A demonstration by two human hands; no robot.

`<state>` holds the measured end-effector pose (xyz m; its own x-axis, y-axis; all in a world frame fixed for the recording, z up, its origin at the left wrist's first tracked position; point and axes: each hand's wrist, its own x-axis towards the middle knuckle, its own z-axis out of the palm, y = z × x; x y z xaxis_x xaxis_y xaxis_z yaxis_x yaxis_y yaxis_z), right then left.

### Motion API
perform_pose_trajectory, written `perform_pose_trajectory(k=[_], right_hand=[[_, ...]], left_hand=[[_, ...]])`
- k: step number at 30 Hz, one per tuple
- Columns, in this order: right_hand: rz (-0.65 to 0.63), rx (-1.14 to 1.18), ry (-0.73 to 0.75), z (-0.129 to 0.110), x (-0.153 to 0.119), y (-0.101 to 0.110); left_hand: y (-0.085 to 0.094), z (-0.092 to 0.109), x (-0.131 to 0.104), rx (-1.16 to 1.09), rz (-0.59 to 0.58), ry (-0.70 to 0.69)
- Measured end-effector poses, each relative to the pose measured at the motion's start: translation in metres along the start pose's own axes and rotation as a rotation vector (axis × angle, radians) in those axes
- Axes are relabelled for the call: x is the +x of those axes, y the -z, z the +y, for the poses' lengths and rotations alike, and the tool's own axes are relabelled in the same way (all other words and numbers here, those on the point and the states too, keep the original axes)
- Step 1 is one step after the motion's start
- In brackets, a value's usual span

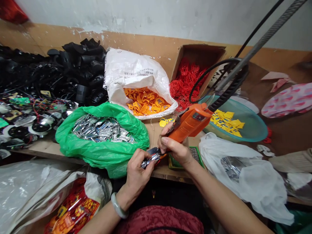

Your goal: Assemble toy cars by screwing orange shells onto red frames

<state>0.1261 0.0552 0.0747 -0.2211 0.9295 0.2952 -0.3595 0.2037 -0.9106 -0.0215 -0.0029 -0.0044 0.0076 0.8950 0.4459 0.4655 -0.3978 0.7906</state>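
Note:
My right hand (177, 148) is wrapped round the lower end of an orange power tool (188, 122), which hangs tilted from a coiled cable. Its tip points down-left at a small silver and dark assembly (152, 156). That assembly is pinched between the fingers of my left hand (139, 170), and a bit of red-orange shows beside it. The two hands are close together over the table's front edge. Behind my right wrist lies a green tray (200, 159) of small metal pieces. Left of my hands stands a green bag (70, 143) of silver parts.
A white sack (136, 65) of orange parts and a cardboard box (214, 52) with red pieces stand behind. Right are a teal bowl (258, 128) with yellow parts and a white plastic bag (263, 182). Black parts (80, 61) pile up at left.

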Motion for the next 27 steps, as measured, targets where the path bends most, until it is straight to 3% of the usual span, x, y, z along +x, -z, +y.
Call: perform_pose_trajectory(k=[7, 11, 18, 22, 27], right_hand=[[-0.064, -0.001, -0.059, 0.01, 0.003, 0.001], [0.058, 0.032, -0.01, 0.011, 0.006, 0.007], [0.387, -0.104, 0.132, -0.021, -0.024, 0.064], [0.437, -0.143, 0.125, -0.025, -0.048, 0.091], [0.453, -0.125, 0.155, -0.015, -0.062, 0.103]], left_hand=[[0.001, -0.003, 0.002, -0.002, -0.031, 0.019], [0.002, -0.005, 0.004, 0.003, -0.01, -0.002], [0.002, -0.007, 0.002, 0.012, 0.013, -0.043], [0.003, -0.01, -0.003, 0.024, 0.0, 0.002], [0.007, -0.012, -0.008, 0.035, -0.035, 0.024]])
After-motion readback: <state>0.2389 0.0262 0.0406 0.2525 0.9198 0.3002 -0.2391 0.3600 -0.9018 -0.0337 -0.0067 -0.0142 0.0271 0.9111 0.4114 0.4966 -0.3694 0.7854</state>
